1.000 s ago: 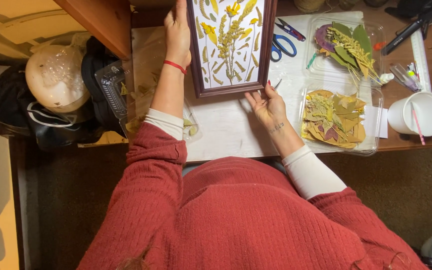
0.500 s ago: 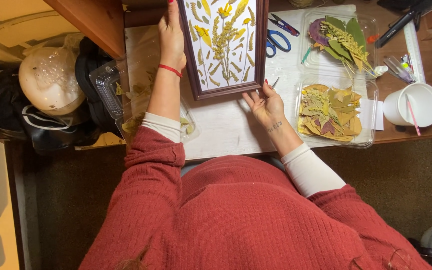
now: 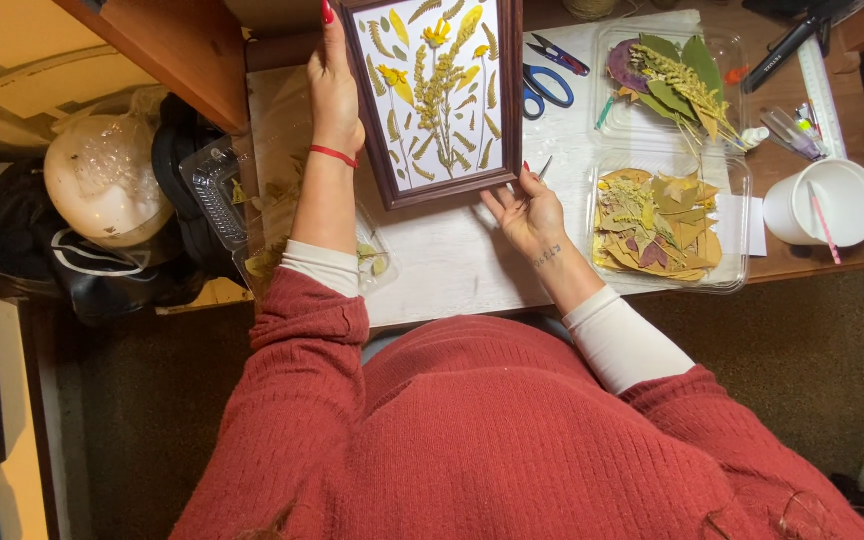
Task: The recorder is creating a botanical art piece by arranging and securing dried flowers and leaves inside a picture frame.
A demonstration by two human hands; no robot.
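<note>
the left hand [image 3: 335, 95] grips the picture frame [image 3: 432, 100] by its side while the right hand [image 3: 527, 210] props its lower corner; stiff, light, likely fragile.

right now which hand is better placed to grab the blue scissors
Right. The right hand rests at the frame's lower right corner, on the same side as the blue scissors. The left hand grips the frame's far edge.

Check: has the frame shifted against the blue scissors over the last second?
Cannot tell: the frame sits left of the scissors as before; only the camera seems to drift.
</note>
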